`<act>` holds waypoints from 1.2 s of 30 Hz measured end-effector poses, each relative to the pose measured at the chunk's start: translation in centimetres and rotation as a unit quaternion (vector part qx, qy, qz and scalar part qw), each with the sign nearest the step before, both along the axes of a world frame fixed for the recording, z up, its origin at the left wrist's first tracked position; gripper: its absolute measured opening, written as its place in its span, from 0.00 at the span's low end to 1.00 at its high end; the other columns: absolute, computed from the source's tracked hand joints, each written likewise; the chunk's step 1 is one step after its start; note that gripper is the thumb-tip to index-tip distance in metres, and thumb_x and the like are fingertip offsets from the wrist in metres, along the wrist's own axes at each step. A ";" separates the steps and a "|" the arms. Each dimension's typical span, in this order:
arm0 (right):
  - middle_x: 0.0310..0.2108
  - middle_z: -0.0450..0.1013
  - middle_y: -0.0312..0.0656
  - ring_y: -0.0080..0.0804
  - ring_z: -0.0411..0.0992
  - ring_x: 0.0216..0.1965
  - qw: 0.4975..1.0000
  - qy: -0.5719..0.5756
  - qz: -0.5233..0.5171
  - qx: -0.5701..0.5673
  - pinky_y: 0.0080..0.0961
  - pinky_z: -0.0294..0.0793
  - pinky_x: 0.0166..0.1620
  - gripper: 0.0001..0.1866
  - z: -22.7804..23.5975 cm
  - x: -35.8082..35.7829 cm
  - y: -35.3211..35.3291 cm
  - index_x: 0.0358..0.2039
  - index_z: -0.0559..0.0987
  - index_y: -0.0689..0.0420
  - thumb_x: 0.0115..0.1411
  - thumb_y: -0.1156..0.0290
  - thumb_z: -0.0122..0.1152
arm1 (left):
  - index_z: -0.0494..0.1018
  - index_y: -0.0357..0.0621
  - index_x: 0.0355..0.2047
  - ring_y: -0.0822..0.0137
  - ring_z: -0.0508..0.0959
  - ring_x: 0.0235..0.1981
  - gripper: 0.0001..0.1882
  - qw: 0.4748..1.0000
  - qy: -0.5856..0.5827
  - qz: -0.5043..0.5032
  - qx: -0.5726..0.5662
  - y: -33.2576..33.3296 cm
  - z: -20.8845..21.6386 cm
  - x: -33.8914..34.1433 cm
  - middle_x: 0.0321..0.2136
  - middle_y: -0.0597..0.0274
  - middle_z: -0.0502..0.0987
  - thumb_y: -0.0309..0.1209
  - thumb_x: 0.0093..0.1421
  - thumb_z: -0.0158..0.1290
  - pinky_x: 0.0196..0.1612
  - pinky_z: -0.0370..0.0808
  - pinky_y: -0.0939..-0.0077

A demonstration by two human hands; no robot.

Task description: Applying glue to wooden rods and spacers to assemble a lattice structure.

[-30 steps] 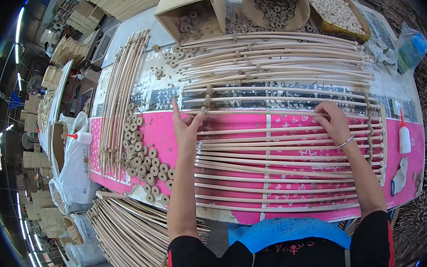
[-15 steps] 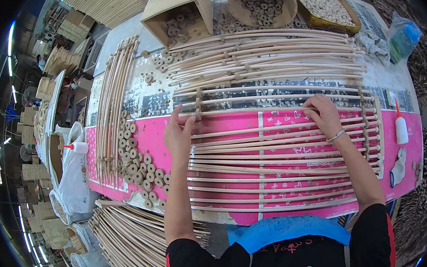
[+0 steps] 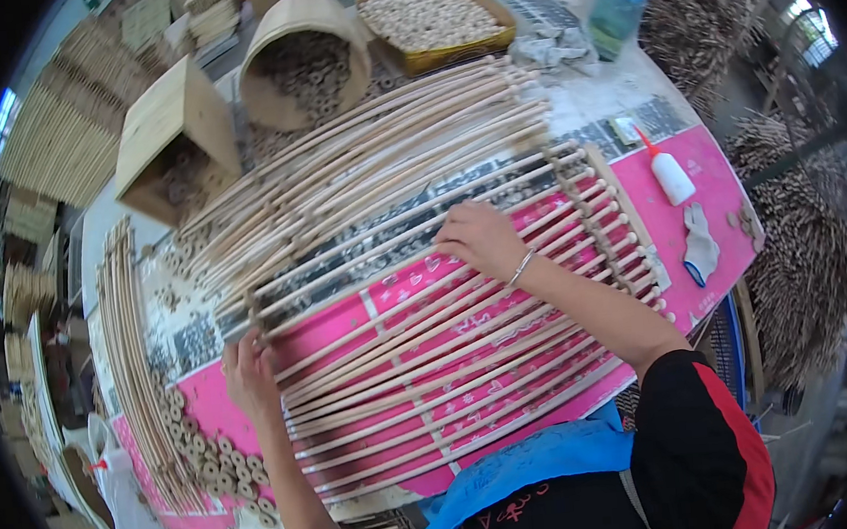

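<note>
Long pale wooden sticks (image 3: pixel 471 360) lie in a row across the pink table cover. At the right, their ends pass through a line of small wooden rings (image 3: pixel 591 221). My right hand (image 3: pixel 481 240) has its fingers curled and pinched on one stick (image 3: pixel 385 279) near the row's far side. At that stick's left end, by a short line of rings (image 3: pixel 254 311), my left hand (image 3: pixel 251 373) is closed; what its fingertips grip is hidden. A silver bracelet (image 3: pixel 521 267) circles my right wrist.
Further back lie more sticks (image 3: pixel 383 128), a wooden box (image 3: pixel 180 139), a round tub (image 3: pixel 308 60) of rings and a basket (image 3: pixel 439 20) of pale beads. Loose rings (image 3: pixel 222 464) and a stick bundle (image 3: pixel 132 377) lie left; a glue bottle (image 3: pixel 671 175) and glove (image 3: pixel 701 245) right.
The view has turned, so the table appears tilted. My left fingers, spread beside the rings before, are now drawn together at the stick's end. My right hand stays on the row's far side.
</note>
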State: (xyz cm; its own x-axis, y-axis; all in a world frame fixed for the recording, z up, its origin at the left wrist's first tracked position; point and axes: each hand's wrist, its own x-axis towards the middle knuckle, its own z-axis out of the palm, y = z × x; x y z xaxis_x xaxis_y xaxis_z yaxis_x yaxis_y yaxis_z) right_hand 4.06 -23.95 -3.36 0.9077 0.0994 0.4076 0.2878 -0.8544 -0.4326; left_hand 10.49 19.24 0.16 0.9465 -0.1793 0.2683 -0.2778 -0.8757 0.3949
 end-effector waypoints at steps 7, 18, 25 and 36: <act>0.38 0.75 0.36 0.38 0.72 0.48 0.998 0.058 -0.027 0.005 0.36 0.69 0.53 0.14 1.2 -0.5 0.0 0.41 0.81 0.49 0.54 0.67 0.71 | 0.79 0.52 0.54 0.56 0.75 0.48 0.28 0.985 -0.117 -0.058 0.116 -3.0 1.4 -0.4 0.44 0.62 0.75 0.29 0.50 0.69 0.50 0.72 0.59; 0.33 0.75 0.45 0.50 0.73 0.39 0.996 0.007 -0.008 0.084 0.46 0.71 0.45 0.07 0.5 -0.2 -0.5 0.34 0.82 0.54 0.57 0.67 0.67 | 0.78 0.53 0.56 0.55 0.81 0.46 0.26 0.953 -0.115 -0.276 0.043 -10.6 -2.4 0.1 0.46 0.59 0.82 0.27 0.55 0.61 0.52 0.77 0.56; 0.44 0.77 0.46 0.48 0.73 0.49 0.992 -0.108 0.021 0.054 0.40 0.68 0.54 0.13 11.4 -1.1 3.5 0.43 0.81 0.60 0.57 0.74 0.67 | 0.72 0.52 0.64 0.62 0.79 0.42 0.28 0.953 -0.164 -0.246 0.066 -6.0 4.4 -1.5 0.39 0.62 0.78 0.27 0.61 0.52 0.48 0.75 0.66; 0.42 0.76 0.47 0.46 0.74 0.47 0.990 -0.027 0.060 0.127 0.38 0.70 0.53 0.09 12.2 -4.5 10.1 0.41 0.82 0.61 0.58 0.76 0.65 | 0.78 0.56 0.56 0.51 0.82 0.38 0.19 0.940 -0.240 0.232 0.071 25.5 10.9 0.7 0.39 0.55 0.80 0.26 0.66 0.51 0.39 0.77 0.56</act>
